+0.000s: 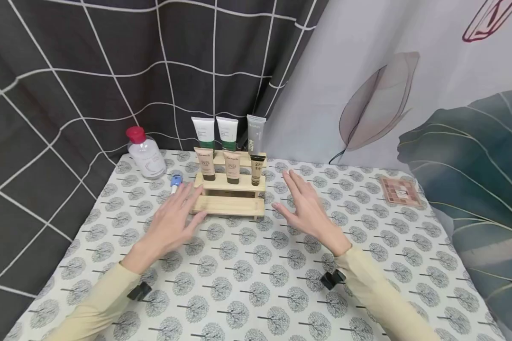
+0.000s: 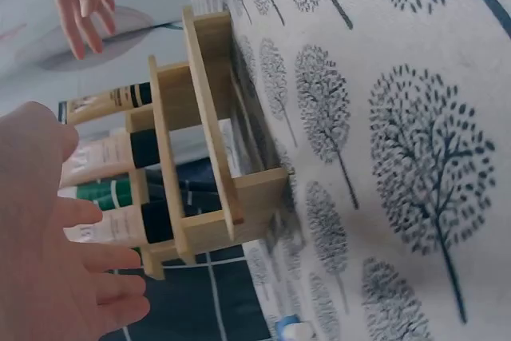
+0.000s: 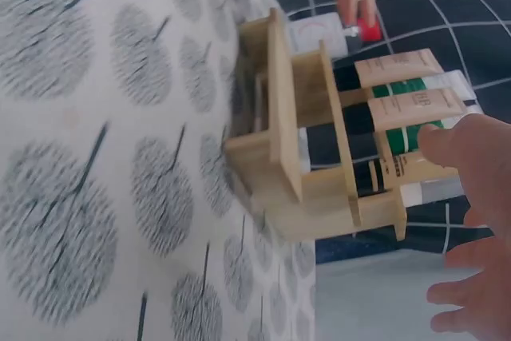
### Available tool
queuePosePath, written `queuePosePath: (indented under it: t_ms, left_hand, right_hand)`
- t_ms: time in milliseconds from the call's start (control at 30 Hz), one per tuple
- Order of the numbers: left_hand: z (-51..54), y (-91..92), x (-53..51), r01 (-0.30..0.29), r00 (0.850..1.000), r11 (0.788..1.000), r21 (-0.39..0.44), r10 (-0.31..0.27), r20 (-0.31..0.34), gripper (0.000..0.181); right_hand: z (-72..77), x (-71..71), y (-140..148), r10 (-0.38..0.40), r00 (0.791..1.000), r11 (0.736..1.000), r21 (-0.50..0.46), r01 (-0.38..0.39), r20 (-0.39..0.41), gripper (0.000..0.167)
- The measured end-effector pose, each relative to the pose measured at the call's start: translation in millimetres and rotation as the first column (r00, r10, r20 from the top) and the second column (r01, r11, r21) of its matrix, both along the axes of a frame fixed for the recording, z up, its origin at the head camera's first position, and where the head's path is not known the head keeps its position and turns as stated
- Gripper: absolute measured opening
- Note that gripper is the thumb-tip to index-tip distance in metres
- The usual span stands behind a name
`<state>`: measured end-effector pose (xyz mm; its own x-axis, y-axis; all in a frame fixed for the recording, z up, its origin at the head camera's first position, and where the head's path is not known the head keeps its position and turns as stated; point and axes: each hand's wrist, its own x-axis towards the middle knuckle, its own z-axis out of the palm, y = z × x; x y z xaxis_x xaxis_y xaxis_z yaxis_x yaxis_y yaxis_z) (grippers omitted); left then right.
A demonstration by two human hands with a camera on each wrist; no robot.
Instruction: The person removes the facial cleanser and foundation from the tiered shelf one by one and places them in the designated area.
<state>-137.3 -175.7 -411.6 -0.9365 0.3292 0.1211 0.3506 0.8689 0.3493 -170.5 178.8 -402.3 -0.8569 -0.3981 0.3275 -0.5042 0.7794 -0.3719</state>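
Standing between the fingers of left hand [image 1: 168,220] and right hand [image 1: 306,208]: one wooden rack [image 1: 229,207], six tubes [image 1: 232,166] on its upper tiers. Fingers are outstretched, holding nothing. Bottle [image 1: 148,158] sits beyond left fingers.

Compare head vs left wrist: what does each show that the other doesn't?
Head only: the red-capped bottle, the pink palette and the pale sleeves.

Left wrist only: the left end board of the wooden stand, seen from the side.

Both: the left hand, the right hand, the stand, the two BB tubes, the tree-print cloth and a small blue-topped item, cut off at the frame edge in left wrist.
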Motion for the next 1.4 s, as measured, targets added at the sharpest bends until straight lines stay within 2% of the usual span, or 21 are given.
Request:
queuePosePath:
  t_ms: [233, 400, 533, 667, 767, 933, 1000, 1100, 1233, 1333, 1400]
  left_hand:
    - [-11.8, -5.3, -2.3, -0.052, 0.998, 0.993, 0.105, 0.048, 0.04, 0.07]
    - [-20.6, -5.3, -8.0, -0.128, 0.99, 0.968, 0.217, 0.111, 0.087, 0.071]
    - [-29.3, -3.5, -18.5, -0.176, 0.979, 0.928, 0.329, 0.13, 0.158, 0.07]
    - [-39.6, -0.3, -30.8, -0.204, 0.964, 0.878, 0.433, 0.102, 0.247, 0.069]
    - [-46.9, 1.7, -37.8, -0.228, 0.95, 0.84, 0.492, 0.083, 0.3, 0.07]
    - [-56.9, 5.5, -46.8, -0.271, 0.93, 0.762, 0.588, 0.049, 0.364, 0.067]
    - [-59.6, 7.2, -49.5, -0.286, 0.924, 0.742, 0.607, 0.044, 0.381, 0.064]
    - [-63.9, 8.6, -52.9, -0.311, 0.913, 0.719, 0.622, 0.044, 0.406, 0.06]
    - [-68.4, 6.9, -56.0, -0.344, 0.896, 0.689, 0.638, 0.038, 0.442, 0.059]
    - [-67.6, 6.7, -56.0, -0.363, 0.884, 0.674, 0.643, 0.03, 0.467, 0.058]
    - [-66.7, 7.5, -55.8, -0.365, 0.881, 0.666, 0.651, 0.02, 0.473, 0.058]
  right_hand:
    - [0.6, -19.1, -27, 0.032, 0.999, 0.983, -0.184, -0.028, 0.016, 0.083]
    - [3.1, -29.3, -40, 0.016, 0.998, 0.945, -0.326, 0.004, 0.059, 0.075]
    - [2.5, -37.6, -47, 0.018, 0.99, 0.883, -0.466, 0.05, 0.14, 0.066]
    - [-1.5, -46.5, -53, 0.03, 0.976, 0.818, -0.566, 0.1, 0.215, 0.057]
    - [-4.1, -51.4, -57, 0.039, 0.968, 0.786, -0.606, 0.123, 0.247, 0.052]
    - [-8.9, -58.0, -65, 0.024, 0.956, 0.767, -0.618, 0.171, 0.294, 0.044]
    - [-11.2, -60.4, -68, 0.007, 0.952, 0.769, -0.611, 0.191, 0.305, 0.041]
    - [-13.9, -63.0, -69, -0.004, 0.955, 0.768, -0.611, 0.194, 0.298, 0.037]
    - [-17.3, -65.3, -71, 0.022, 0.963, 0.75, -0.641, 0.162, 0.268, 0.036]
    - [-17.4, -64.7, -70, 0.033, 0.964, 0.734, -0.661, 0.156, 0.264, 0.036]
    - [-15.5, -63.4, -67, 0.025, 0.963, 0.734, -0.659, 0.165, 0.269, 0.036]
